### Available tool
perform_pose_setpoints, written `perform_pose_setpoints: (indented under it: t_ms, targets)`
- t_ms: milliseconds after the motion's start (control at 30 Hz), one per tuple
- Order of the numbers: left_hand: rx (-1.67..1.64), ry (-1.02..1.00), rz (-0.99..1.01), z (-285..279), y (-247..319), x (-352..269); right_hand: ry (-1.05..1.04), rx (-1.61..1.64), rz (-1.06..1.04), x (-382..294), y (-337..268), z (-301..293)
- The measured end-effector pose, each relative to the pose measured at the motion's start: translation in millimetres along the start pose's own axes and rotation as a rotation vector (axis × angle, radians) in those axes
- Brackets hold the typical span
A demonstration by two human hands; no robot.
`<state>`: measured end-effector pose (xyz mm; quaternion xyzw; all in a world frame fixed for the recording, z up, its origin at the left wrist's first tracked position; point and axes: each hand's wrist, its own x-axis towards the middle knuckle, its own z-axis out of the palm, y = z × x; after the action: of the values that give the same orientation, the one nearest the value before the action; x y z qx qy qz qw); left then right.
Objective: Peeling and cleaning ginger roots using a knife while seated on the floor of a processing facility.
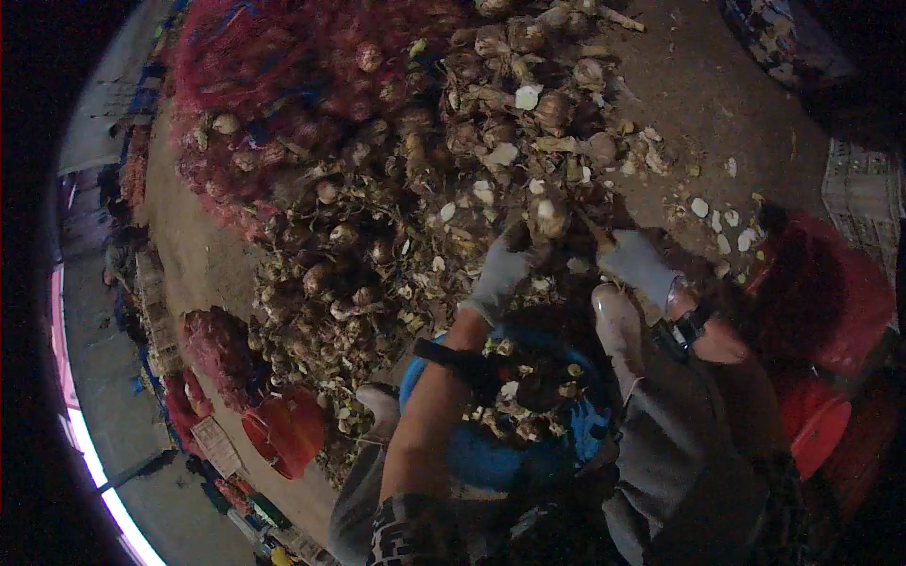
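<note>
My left hand (501, 272), in a pale glove with dark fingertips, reaches past the blue bucket to the near edge of a heap of dry-skinned bulbs (495, 131). Its fingers close against a brown bulb (551, 221) with a pale cut face. To the right, my right hand (637, 263), gloved too and with a dark watch (688, 327) at the wrist, is bent inward towards that bulb. Shadow hides its fingertips and whatever they hold. Below my forearms, a blue bucket (488, 463) between my legs contains several trimmed bulbs and pale pieces.
Red mesh sacking (226, 64) lies among the bulbs at the upper left. One red bucket (287, 433) lies tipped on the left, with red containers (824, 424) close on my right. White slices (699, 206) are scattered on the brown floor. A crate (863, 184) stands far right.
</note>
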<state>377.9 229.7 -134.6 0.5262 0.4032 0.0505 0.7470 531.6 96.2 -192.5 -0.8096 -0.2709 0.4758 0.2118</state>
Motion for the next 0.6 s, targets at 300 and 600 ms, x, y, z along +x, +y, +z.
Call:
perform_pose_setpoints:
  t_ms: [300,600]
  targets:
    - [0.499,0.211,0.052,-30.7,-38.2,-16.3,0.179,-0.301,-0.667,-42.4,-73.8,2.3]
    - [-0.026,0.069,0.131,-12.0,-39.8,-25.7,0.107,-0.394,-0.64,-33.5,-61.0,-3.0]
